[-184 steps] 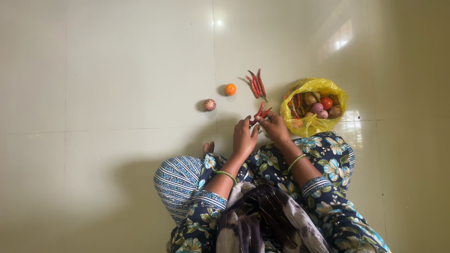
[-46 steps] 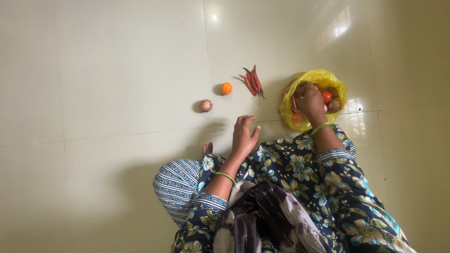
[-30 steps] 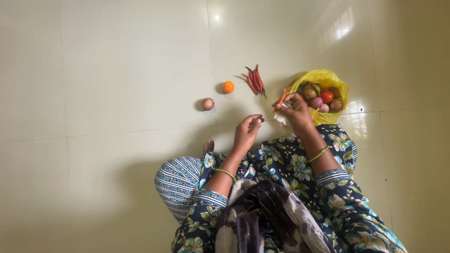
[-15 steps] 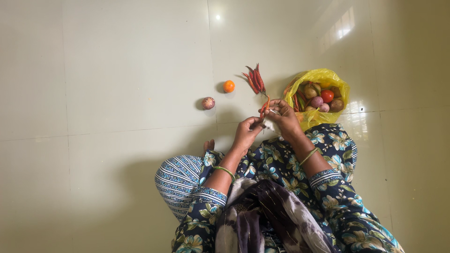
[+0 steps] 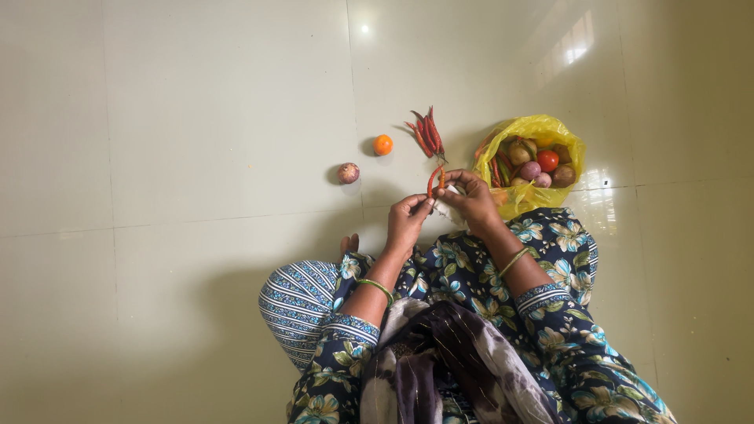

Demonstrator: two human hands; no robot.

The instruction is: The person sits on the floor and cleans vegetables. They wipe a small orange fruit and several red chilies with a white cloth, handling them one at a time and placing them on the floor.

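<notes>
Right now your left hand [image 5: 407,222] and right hand [image 5: 470,200] meet at the middle of the view, fingers of both pinched shut on one red chilli [image 5: 433,180], with something pale under the right palm that you cannot make out. Judge the chilli light, thin, bendy and easily snapped, so grip near the stem end. At one o'clock from it sits a crumpled yellow plastic bag [image 5: 559,133] of vegetables, unlabelled. At twelve lies a chilli pile [image 5: 426,133]; at ten an orange fruit [image 5: 382,144] and an onion [image 5: 349,173].
</notes>
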